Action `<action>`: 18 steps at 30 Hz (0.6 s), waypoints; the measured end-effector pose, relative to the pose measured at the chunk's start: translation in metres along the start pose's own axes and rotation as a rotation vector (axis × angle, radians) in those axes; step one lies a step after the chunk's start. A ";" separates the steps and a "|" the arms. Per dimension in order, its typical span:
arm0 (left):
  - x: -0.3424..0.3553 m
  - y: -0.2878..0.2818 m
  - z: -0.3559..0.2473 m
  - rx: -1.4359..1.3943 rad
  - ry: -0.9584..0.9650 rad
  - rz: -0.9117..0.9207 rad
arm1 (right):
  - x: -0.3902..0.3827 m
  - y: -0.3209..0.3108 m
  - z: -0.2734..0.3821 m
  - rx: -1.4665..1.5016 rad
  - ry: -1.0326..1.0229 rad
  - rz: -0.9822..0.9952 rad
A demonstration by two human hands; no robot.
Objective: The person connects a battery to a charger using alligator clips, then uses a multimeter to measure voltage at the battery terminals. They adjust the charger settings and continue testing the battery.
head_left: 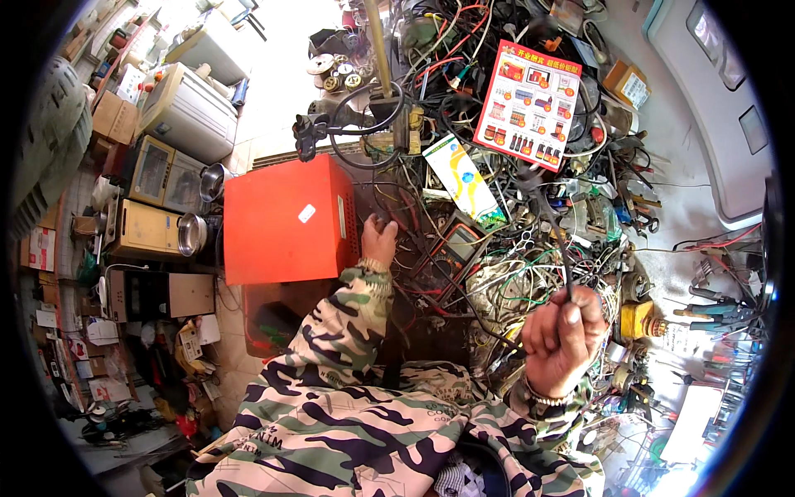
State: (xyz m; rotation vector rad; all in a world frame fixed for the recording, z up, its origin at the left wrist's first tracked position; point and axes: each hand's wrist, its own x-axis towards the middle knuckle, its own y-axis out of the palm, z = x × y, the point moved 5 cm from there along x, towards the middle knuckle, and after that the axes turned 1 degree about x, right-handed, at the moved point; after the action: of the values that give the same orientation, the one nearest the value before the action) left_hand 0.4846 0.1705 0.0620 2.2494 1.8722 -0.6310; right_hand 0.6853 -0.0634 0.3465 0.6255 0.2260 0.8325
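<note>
My right hand [565,341] is closed in a fist at the right, gripping a dark cable [560,240]. From the thumb the cable runs up to a blurred dark end beside the red flyer; another dark length leaves the fist toward the left. My left hand [378,242] is beside the right side of a large orange-red box [286,219], near its perforated panel. Its fingers are curled together, and what they hold, if anything, is too small to make out. Right of it lies a multimeter [458,245] with a dark screen, among wires.
A red flyer [530,106] and a white-yellow carton [465,182] lie on heaped wires [530,282]. A stand with a black clamp [310,135] rises beyond the box. Pliers [716,311] lie far right. Metal bowls [193,234] and cabinets [190,112] stand left.
</note>
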 end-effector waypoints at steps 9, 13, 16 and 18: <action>0.103 0.002 0.039 -0.240 0.035 -0.291 | 0.063 0.000 -0.084 -0.140 0.349 0.009; 0.118 -0.015 0.054 -0.198 0.020 -0.269 | 0.079 0.013 -0.094 -0.165 0.414 0.070; 0.076 0.009 0.005 -0.517 -0.107 -0.184 | 0.101 0.005 -0.116 -0.142 0.508 0.042; 0.062 0.010 -0.007 -0.674 -0.113 -0.219 | 0.115 0.005 -0.137 -0.155 0.566 0.056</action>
State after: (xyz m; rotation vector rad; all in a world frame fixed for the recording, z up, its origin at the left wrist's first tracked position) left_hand 0.5038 0.2268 0.0413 1.5667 1.9097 -0.1059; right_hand 0.7005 0.0843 0.2457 0.2399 0.6522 1.0588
